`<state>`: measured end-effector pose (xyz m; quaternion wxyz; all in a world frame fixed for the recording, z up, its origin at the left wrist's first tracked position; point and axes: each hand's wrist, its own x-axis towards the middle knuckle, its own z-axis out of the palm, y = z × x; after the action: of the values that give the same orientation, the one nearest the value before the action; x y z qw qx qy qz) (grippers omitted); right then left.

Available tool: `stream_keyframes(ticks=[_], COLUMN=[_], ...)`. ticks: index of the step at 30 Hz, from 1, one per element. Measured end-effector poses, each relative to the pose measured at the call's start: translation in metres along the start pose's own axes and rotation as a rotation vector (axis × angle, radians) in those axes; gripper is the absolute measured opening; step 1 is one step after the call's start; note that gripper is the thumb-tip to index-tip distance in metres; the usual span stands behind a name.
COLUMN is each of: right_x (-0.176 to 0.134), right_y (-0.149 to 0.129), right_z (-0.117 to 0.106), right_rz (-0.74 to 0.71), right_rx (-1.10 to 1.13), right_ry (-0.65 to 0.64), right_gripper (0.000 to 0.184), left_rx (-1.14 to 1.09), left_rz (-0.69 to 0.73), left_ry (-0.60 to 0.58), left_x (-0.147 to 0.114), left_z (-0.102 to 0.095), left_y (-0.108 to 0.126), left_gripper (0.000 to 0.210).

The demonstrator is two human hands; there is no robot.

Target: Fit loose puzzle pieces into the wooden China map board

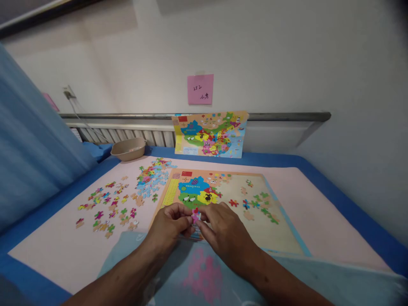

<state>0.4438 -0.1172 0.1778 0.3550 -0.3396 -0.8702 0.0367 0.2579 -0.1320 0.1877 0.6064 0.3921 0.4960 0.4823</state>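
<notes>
Both hands are sharing one grip: the left hand (170,225) and the right hand (223,231) are pinching a single pink puzzle piece (195,215) between their fingertips, so each grip is closing on that piece. The piece is sitting right where the two sets of fingertips are meeting, above the near edge of the puzzle board (287,238). It is standing roughly upright, its long axis running near to far, though its exact outline is too small to make out.

Just beyond the hands, the one board is lying flat on the pink table (318,199). Its left part is showing assembled blue, green and yellow regions (194,191), while its right part is mostly bare, with a loose scatter of green, red and blue pieces (258,204) lying on it; they are too small to count exactly.

To the left of the board, well apart from the hands, many loose pieces (108,208) are lying spread on the table, and a partly joined cluster (151,178) is lying near the board's far left corner.

Farther back, one beige bowl (128,148) is resting at the far left. One reference map picture (210,134) is leaning against the wall rail, and one pink note (200,89) is sticking to the wall above it.
</notes>
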Motion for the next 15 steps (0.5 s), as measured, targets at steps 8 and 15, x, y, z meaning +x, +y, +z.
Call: stream_keyframes(ticks=[8, 15], right_x=[-0.0017, -0.0018], right_y=[0.0015, 0.0016], right_z=[0.0020, 0.0018], right_rz=[0.008, 0.032], right_rx=[0.002, 0.031], right_ry=[0.011, -0.018], right_gripper=[0.006, 0.015], left_rx=[-0.004, -0.020], left_rz=[-0.021, -0.027], left_ry=[-0.003, 0.017], left_x=[0.0011, 0.0022], left_z=[0.0003, 0.0017], left_y=[-0.0003, -0.0010], left_gripper=[0.042, 0.046])
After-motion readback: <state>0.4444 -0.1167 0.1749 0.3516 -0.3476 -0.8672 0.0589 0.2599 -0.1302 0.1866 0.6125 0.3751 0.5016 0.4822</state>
